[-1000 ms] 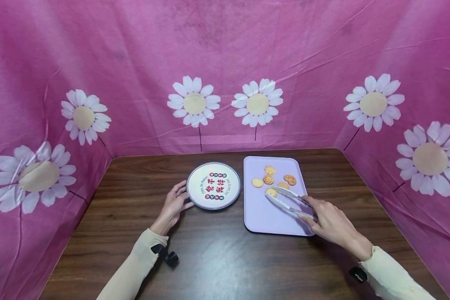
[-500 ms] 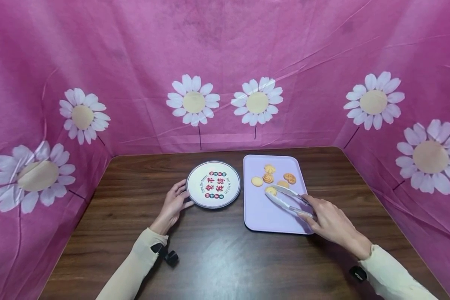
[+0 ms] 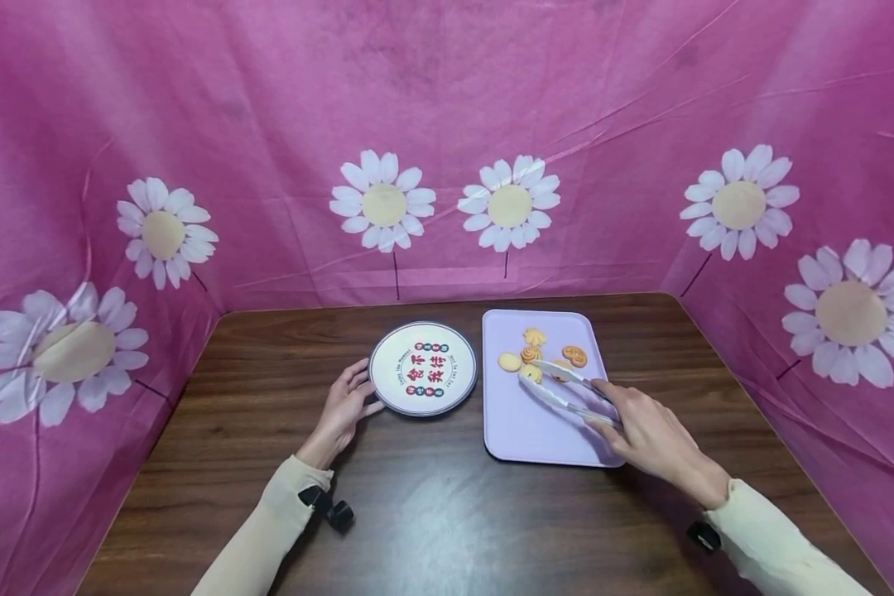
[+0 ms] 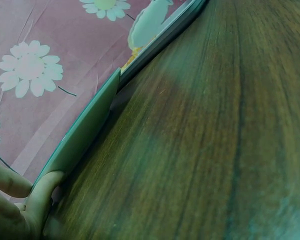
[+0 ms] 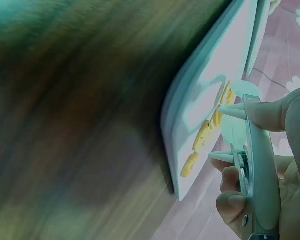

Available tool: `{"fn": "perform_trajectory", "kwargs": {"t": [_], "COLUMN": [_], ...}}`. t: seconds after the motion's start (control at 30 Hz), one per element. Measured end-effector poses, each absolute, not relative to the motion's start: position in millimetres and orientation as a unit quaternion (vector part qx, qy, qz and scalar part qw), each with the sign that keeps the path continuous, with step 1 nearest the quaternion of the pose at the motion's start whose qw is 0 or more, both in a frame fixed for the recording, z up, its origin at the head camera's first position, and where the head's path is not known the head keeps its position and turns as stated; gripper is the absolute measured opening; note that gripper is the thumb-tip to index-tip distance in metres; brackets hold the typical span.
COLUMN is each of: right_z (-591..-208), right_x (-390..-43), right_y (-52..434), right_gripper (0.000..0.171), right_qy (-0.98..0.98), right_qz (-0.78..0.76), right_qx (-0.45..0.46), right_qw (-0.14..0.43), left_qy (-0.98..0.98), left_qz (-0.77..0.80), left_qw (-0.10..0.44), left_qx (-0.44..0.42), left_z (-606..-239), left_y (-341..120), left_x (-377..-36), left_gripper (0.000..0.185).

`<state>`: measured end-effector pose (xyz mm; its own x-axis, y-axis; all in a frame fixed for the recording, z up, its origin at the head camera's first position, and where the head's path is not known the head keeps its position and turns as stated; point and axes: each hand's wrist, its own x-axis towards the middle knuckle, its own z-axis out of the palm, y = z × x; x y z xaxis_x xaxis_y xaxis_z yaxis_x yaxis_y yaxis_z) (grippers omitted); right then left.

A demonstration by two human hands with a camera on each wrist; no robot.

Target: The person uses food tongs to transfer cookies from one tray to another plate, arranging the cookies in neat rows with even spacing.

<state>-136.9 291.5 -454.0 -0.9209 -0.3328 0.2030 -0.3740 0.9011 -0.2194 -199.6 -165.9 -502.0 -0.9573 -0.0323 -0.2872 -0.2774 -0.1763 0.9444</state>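
Note:
In the head view, my left hand [image 3: 340, 414] holds the left rim of a round white plate [image 3: 387, 397] with red lettering. The left wrist view shows thumb and fingers at the edge of that plate [image 4: 85, 135]. My right hand [image 3: 656, 434] grips metal food tongs [image 3: 577, 408], thumb on one arm and fingers on the other. The tongs' pale tips stand on either side of a pale yellow cookie [image 3: 531, 375] on the lilac tray [image 3: 521, 430]. Whether both tips touch it I cannot tell. In the right wrist view the tongs [image 5: 262, 165] hang over the tray.
Around the tongs lie a flower-shaped cookie [image 3: 534, 337], a swirl cookie [image 3: 531, 354], a smooth round cookie [image 3: 510, 362] and a brown cookie [image 3: 574, 356]. Another cookie is partly hidden behind the tongs. A pink daisy-print cloth [image 3: 447, 99] encloses the dark wooden table [image 3: 417, 497].
My right hand and the tongs have shifted slightly left. The pale cookie between the tips has moved left with them, closer to the swirl cookie. My left hand and the plate stay still.

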Motion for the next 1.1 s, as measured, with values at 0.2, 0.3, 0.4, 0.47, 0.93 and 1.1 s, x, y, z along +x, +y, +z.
{"fn": "perform_trajectory", "kwargs": {"t": [0.2, 0.3, 0.4, 0.47, 0.93, 1.1], "right_z": [-447, -444, -441, -440, -433, -434], "right_x": [-145, -150, -156, -160, -185, -195], "right_y": [282, 276, 270, 265, 227, 214], "right_gripper": [0.061, 0.062, 0.062, 0.062, 0.055, 0.054], "right_qy": [-0.970, -0.968, -0.966, -0.962, -0.940, -0.932], "right_qz": [0.124, 0.118, 0.117, 0.120, 0.127, 0.123], "right_qx": [0.193, 0.202, 0.215, 0.227, 0.300, 0.323], "right_qw": [0.084, 0.084, 0.088, 0.093, 0.104, 0.114], "left_qy": [0.638, 0.641, 0.644, 0.643, 0.644, 0.642], "left_qz": [0.755, 0.752, 0.750, 0.751, 0.749, 0.752], "left_qw": [0.081, 0.083, 0.082, 0.081, 0.081, 0.078], "left_qx": [-0.130, -0.131, -0.126, -0.125, -0.134, -0.130], "left_z": [-501, -501, -501, -500, -502, -503], "left_y": [-167, -167, -166, -166, -168, -167], "left_x": [-202, -201, -202, -203, -198, -198], "left_gripper": [0.058, 0.058, 0.057, 0.057, 0.057, 0.057]}}
